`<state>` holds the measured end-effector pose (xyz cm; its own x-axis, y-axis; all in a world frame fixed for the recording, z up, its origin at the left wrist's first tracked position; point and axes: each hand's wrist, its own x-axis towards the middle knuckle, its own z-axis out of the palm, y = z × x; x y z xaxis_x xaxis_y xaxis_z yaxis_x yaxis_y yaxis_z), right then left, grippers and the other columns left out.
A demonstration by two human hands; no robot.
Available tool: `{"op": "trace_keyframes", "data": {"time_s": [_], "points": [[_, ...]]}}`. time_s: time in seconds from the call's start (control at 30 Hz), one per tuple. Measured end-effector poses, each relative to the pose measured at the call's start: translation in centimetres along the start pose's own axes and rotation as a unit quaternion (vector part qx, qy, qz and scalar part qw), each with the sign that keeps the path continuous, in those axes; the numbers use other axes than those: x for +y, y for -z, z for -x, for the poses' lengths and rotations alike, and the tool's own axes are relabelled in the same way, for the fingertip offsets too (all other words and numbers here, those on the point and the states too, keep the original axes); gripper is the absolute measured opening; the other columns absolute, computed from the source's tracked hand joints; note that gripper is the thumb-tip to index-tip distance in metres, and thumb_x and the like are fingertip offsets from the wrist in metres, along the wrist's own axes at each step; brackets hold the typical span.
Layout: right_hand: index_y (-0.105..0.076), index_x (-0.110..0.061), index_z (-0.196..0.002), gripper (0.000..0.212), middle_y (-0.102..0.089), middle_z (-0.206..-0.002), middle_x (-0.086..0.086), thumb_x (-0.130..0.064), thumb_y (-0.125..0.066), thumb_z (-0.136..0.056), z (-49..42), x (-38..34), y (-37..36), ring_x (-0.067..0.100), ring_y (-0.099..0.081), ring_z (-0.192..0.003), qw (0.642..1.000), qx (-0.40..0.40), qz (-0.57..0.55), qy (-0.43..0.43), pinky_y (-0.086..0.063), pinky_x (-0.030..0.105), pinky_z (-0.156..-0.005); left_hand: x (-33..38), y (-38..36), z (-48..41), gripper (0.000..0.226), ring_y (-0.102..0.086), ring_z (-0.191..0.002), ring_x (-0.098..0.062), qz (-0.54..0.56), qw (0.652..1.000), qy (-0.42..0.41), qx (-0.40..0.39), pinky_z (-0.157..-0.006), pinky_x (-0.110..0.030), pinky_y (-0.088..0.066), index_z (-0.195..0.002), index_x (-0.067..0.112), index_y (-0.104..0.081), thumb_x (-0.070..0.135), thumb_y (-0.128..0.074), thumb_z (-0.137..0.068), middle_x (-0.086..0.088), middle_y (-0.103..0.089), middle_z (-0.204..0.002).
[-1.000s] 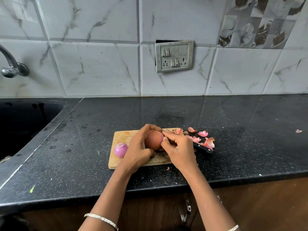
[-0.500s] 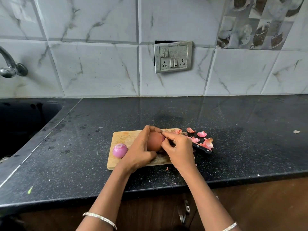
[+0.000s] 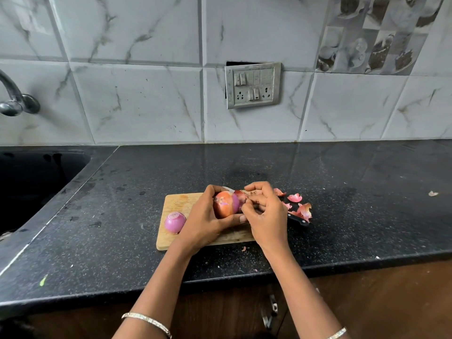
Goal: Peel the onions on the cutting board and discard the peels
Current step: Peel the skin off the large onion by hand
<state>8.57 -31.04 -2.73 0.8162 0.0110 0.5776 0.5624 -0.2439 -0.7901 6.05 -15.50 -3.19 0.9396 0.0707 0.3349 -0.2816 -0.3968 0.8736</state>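
Wooden cutting board (image 3: 176, 204), glossy speckled countertop (image 3: 342, 216)

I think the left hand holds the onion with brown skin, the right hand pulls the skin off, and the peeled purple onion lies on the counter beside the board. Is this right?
Not quite. In the head view the peeled purple onion lies on the cutting board, at its left end, not on the counter. The rest holds: the left hand holds the brown-skinned onion, and the right hand pulls its skin.

No legible text, labels, brands, numbers or signs anywhere in view. Switch plate (image 3: 253, 85) on wall beyond hands: unmarked. Patterned tile (image 3: 371, 33) up right of hands: pictures only, no lettering.
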Motion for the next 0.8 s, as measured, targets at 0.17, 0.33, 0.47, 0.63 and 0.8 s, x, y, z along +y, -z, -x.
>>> {"op": "trace_keyframes", "data": {"time_s": [0.17,0.33,0.47,0.63,0.8], "points": [[-0.071,-0.017,-0.082,0.024,-0.072,-0.075,-0.01,0.006,-0.062,-0.084,-0.4,0.8,0.1,0.008,-0.07,-0.072,0.999,0.042,0.033,-0.011,-0.056,0.03,-0.066,-0.2,0.4,0.3,0.07,-0.069,-0.096,-0.016,0.11,0.994,0.026,0.011,-0.091,-0.039,-0.059,-0.117,0.025,-0.057,0.036,-0.098,-0.061,-0.001,-0.07,-0.109],[-0.079,-0.012,-0.098,0.021,-0.077,-0.096,-0.008,-0.001,-0.064,-0.09,-0.2,0.7,-0.1,-0.004,-0.064,-0.084,0.992,0.023,0.123,0.01,-0.048,0.007,-0.082,0.3,0.5,0.4,0.071,-0.066,-0.098,-0.01,0.094,0.995,0.012,0.005,-0.084,-0.026,-0.057,-0.12,0.027,-0.057,0.024,-0.098,-0.062,0.009,-0.068,-0.112],[-0.069,-0.012,-0.127,0.03,-0.075,-0.116,0.002,-0.012,-0.059,-0.099,0.1,0.3,-0.6,0.016,-0.069,-0.105,0.983,0.004,0.175,0.06,-0.053,0.029,-0.094,0.2,0.4,0.3,0.072,-0.066,-0.107,-0.015,0.112,0.994,0.003,0.012,-0.089,-0.03,-0.058,-0.119,0.03,-0.062,0.018,-0.1,-0.058,0.008,-0.066,-0.119],[-0.069,-0.01,-0.118,0.027,-0.077,-0.094,0.006,0.0,-0.064,-0.093,0.3,0.5,-1.0,0.023,-0.073,-0.081,0.963,0.073,0.244,0.086,-0.055,0.032,-0.068,0.1,0.5,0.3,0.068,-0.065,-0.111,-0.019,0.155,0.988,0.006,-0.003,-0.088,-0.027,-0.055,-0.119,0.028,-0.063,0.003,-0.094,-0.064,0.008,-0.066,-0.121],[-0.073,-0.012,-0.096,0.008,-0.071,-0.089,-0.004,-0.015,-0.066,-0.097,0.2,0.3,-0.5,0.011,-0.065,-0.083,0.975,0.051,0.171,0.134,-0.051,0.023,-0.075,0.2,0.4,0.4,0.066,-0.065,-0.112,-0.025,0.148,0.989,0.003,-0.013,-0.093,-0.032,-0.057,-0.122,0.029,-0.06,0.005,-0.092,-0.07,0.002,-0.066,-0.122]]}}
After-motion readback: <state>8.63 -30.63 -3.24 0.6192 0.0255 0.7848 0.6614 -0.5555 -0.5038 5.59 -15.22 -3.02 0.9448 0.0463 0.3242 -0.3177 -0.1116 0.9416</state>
